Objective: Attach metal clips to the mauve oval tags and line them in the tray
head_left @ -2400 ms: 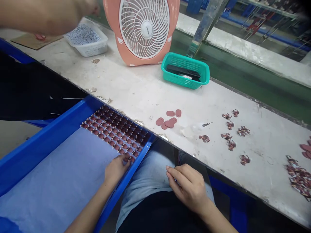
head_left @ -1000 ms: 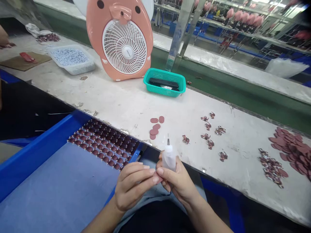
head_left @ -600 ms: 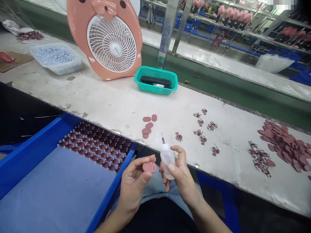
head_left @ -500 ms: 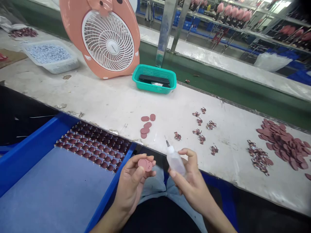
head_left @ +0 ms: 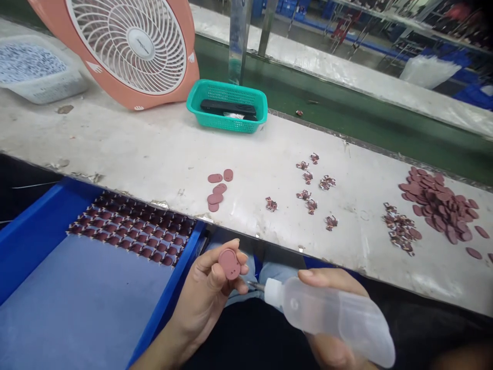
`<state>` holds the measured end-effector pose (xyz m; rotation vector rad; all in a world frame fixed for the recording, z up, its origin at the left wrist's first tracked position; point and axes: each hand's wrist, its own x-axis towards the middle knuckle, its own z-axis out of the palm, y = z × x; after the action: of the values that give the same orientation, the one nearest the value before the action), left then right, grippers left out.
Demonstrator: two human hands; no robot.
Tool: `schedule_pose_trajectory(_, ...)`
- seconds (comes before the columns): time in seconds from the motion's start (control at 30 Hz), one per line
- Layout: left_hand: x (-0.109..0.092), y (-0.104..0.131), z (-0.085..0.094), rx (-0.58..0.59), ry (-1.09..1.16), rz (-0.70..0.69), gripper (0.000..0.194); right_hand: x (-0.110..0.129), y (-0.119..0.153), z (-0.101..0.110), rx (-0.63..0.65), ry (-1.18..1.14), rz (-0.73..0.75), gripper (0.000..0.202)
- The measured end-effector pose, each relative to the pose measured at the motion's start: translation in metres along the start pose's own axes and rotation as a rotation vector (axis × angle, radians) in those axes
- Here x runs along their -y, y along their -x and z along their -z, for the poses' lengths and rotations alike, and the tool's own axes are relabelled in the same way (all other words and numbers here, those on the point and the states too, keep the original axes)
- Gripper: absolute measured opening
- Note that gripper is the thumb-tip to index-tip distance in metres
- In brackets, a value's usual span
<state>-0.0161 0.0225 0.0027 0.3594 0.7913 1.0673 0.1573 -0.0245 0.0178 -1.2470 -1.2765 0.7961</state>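
Observation:
Between its thumb and fingers, my left hand point(head_left: 210, 293) pinches reddish-brown oval discs point(head_left: 229, 264), seemingly two overlapping, with small holes showing. My right hand point(head_left: 339, 308) grips a translucent squeeze bottle point(head_left: 319, 303) lying nearly level. Its thin metal nozzle point(head_left: 256, 285) points left, just short of the left hand's fingertips. Beyond the left hand, several similar loose discs point(head_left: 217, 188) lie on the worktable point(head_left: 246, 169). Small brown and white clustered parts point(head_left: 308, 195) are scattered to the right of those discs.
Heaped discs point(head_left: 442, 205) and a pile of small parts point(head_left: 398, 228) occupy the table's right. Behind stand a teal basket point(head_left: 227, 123), an orange fan point(head_left: 188, 56) and a white tub point(head_left: 42, 85). A blue tray point(head_left: 103, 298) with rows of parts sits lower left.
The squeeze bottle has swung from upright to nearly level, its nozzle now toward the left hand, and appears closer to the camera. The discs have turned slightly in my left hand. The view has shifted.

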Motion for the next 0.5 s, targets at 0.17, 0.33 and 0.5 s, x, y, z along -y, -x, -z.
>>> schedule_pose_trajectory(0.17,0.002,0.001,0.000,0.000,-0.017,0.006,0.040,0.016,-0.015,-0.006,-0.101,-0.020,0.144,0.040)
schedule_pose_trajectory(0.33,0.002,0.002,-0.004,-0.001,-0.028,-0.007,0.039,0.017,-0.016,-0.005,0.002,-0.050,0.121,0.038)
schedule_pose_trajectory(0.5,0.002,0.002,-0.006,-0.002,-0.041,-0.009,0.039,0.014,-0.009,-0.002,0.024,-0.108,0.069,0.037)
